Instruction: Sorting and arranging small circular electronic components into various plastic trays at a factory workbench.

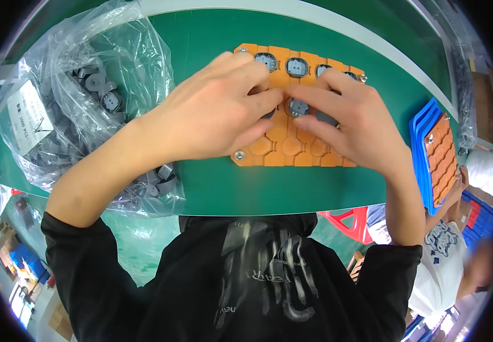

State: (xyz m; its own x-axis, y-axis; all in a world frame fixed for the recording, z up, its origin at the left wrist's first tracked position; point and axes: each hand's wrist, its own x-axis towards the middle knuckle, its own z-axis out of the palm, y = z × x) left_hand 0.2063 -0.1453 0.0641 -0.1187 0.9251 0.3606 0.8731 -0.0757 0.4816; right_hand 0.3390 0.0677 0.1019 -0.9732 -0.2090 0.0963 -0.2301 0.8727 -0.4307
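Observation:
An orange tray [292, 158] with rows of round recesses lies on the green table in front of me. Grey plastic parts with rounded outlines, one of them a grey part [297, 67], sit in its far row. My left hand [215, 111] is over the tray's left side, its fingers curled together; a dark bit shows between finger and thumb, too covered to name. From the right, my right hand [354, 117] reaches in, finger and thumb bent around a grey plastic part [299, 107] in the middle row. Several near-row recesses hold nothing.
A clear plastic bag [135, 48] of loose grey parts, with a white label [29, 117], fills the table's left. Blue trays [421, 148] lean at the right edge with an orange tray [443, 157]. Another person [443, 262] is beyond, near a red stool [349, 223].

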